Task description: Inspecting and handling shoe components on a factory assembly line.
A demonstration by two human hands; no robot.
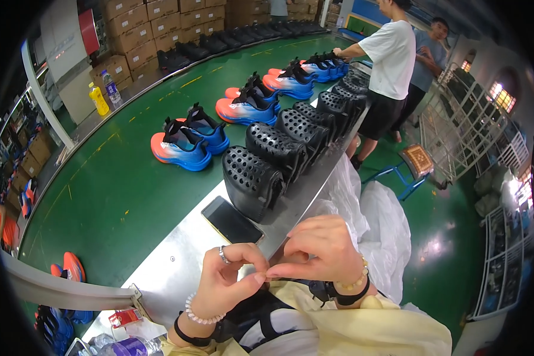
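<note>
My left hand, with a ring and a beaded bracelet, is closed in a pinch. Its thumb and fingertips meet those of my right hand, which is also pinched closed. Anything held between the fingertips is too small to make out. Both hands are above my lap, beside the metal ledge. Just beyond them a dark smartphone lies flat on the ledge. Behind the phone, a row of black perforated clog-like shoes runs away along the ledge. Orange, white and blue sneakers stand in pairs on the green belt.
A person in a white shirt stands at the far ledge, another person behind. A stool, metal racks and white plastic sheeting are on the right. Bottles and cartons stand beyond the belt.
</note>
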